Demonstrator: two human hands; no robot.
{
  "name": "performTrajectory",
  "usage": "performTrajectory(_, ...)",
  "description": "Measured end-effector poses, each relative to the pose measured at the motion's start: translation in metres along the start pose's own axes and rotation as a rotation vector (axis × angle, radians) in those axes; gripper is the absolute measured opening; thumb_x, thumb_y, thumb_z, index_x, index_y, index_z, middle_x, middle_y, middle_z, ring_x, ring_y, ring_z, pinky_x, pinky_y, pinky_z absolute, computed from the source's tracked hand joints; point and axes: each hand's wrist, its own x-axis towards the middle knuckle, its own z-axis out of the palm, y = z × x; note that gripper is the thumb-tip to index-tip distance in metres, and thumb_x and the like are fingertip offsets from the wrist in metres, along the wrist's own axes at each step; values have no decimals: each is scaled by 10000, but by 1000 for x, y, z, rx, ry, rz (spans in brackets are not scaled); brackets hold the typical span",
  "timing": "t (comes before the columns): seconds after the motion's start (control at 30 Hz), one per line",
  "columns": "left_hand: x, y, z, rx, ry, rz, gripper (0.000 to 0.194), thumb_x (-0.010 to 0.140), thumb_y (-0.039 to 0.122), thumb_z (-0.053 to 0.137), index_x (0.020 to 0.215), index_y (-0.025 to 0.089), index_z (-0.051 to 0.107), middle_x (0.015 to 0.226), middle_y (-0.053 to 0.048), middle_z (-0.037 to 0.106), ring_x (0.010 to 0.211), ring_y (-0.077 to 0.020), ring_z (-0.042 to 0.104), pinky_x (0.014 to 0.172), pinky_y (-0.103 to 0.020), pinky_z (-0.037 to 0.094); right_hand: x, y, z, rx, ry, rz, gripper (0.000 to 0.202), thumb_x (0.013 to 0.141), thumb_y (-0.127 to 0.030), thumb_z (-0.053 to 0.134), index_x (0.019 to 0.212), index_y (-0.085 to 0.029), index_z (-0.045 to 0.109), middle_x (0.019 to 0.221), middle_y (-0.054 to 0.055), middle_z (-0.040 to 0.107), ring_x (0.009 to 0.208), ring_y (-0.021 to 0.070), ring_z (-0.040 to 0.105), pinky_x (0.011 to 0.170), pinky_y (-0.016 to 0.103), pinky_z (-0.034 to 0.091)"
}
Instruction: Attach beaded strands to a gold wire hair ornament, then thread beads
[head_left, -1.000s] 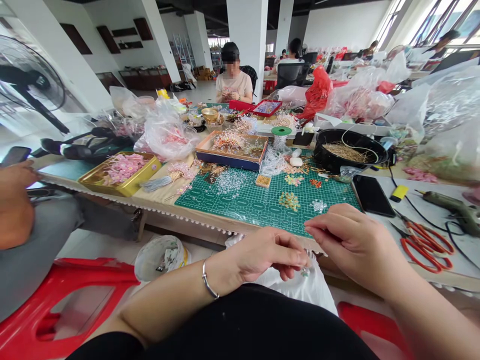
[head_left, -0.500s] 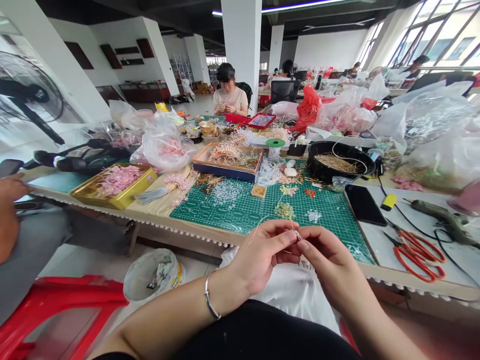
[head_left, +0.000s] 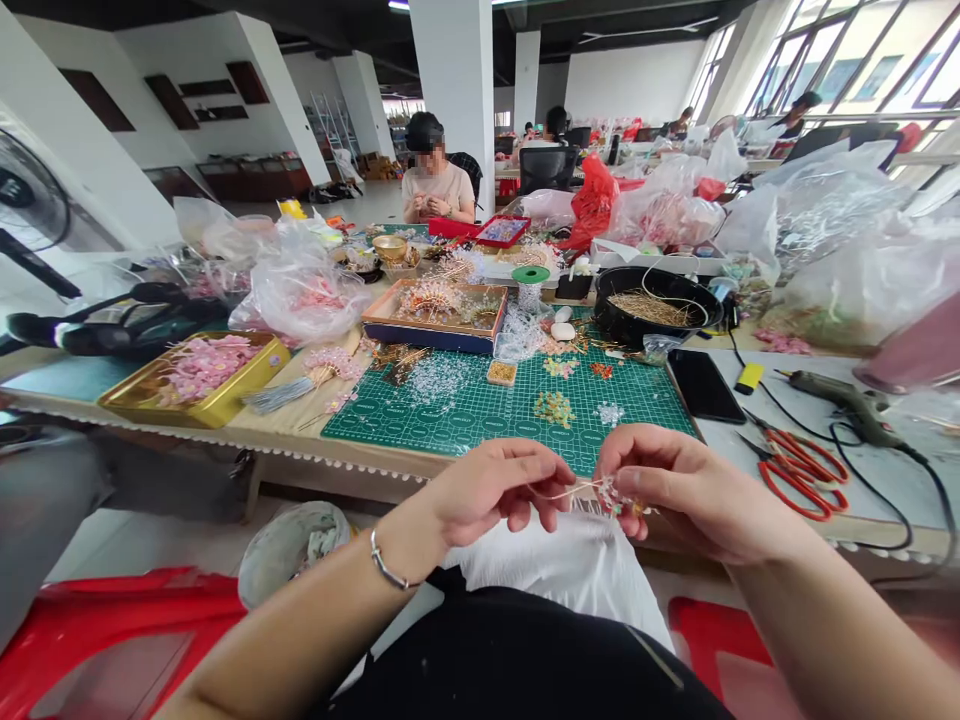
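Observation:
Just off the front edge of the green cutting mat (head_left: pixel 480 420), both my hands are over my lap. My right hand (head_left: pixel 660 485) pinches a small beaded piece (head_left: pixel 609 492) with clear and coloured beads. A thin pale wire (head_left: pixel 566 492) runs from that piece to my left hand (head_left: pixel 517 485), whose thumb and fingers are closed on it. The two hands are a little apart. On the mat lie yellow-green beads (head_left: pixel 553 408), clear beads (head_left: pixel 609 412), orange beads (head_left: pixel 601 370) and a small square box of gold beads (head_left: pixel 501 373).
Right of the mat are a black phone (head_left: pixel 705 385), red-handled scissors (head_left: pixel 806 475) and a glue gun (head_left: pixel 847 400). A black bowl (head_left: pixel 652 305) and a tray (head_left: pixel 435 315) stand behind. Pink flowers fill a gold tin (head_left: pixel 255 375) at left. Another person (head_left: pixel 439 180) sits opposite.
My hands have moved apart, exposing the beaded piece in my right hand and the wire between them. The view has shifted right, and the arm at the far left has gone from view.

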Motion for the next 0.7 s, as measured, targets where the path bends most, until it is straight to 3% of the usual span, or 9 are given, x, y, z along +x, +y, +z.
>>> performTrajectory(0.17, -1, 18, 5, -51, -303, -233, 284, 837, 393, 637, 839, 109, 640, 710, -72, 672, 573, -149, 679, 333, -145, 297, 2, -14, -4, -251, -113, 33, 108, 786, -296, 656, 772, -190, 643, 623, -8, 631, 500, 93, 562, 488, 208, 446)
performTrajectory(0.37, 1, 13, 4, -125, -439, -367, 258, 763, 293, 723, 920, 101, 651, 737, -62, 694, 577, -163, 693, 311, -139, 340, 5, -24, -8, -425, -241, 124, 52, 804, -222, 606, 808, -179, 636, 682, -14, 638, 579, 89, 581, 547, 197, 471)
performTrajectory(0.43, 3, 9, 3, -59, -435, -369, 229, 754, 252, 727, 913, 104, 653, 743, -50, 690, 598, -146, 692, 338, -132, 371, 6, -27, -7, -457, -280, 132, 57, 806, -197, 588, 820, -183, 642, 690, -19, 633, 592, 84, 572, 559, 194, 466)
performTrajectory(0.53, 3, 8, 5, 133, -340, -277, 149, 770, 205, 700, 873, 113, 643, 739, -28, 668, 629, -110, 677, 414, -123, 405, 7, -28, -6, -512, -301, 88, 96, 796, -157, 566, 809, -189, 656, 689, -24, 618, 592, 75, 528, 553, 191, 428)
performTrajectory(0.7, -2, 12, 13, 338, -190, -171, 88, 827, 208, 609, 869, 139, 576, 810, -35, 664, 688, -113, 662, 463, -158, 415, 9, -23, -10, -579, -249, 65, 84, 825, -223, 560, 814, -193, 637, 700, -17, 590, 611, 91, 483, 554, 221, 384)
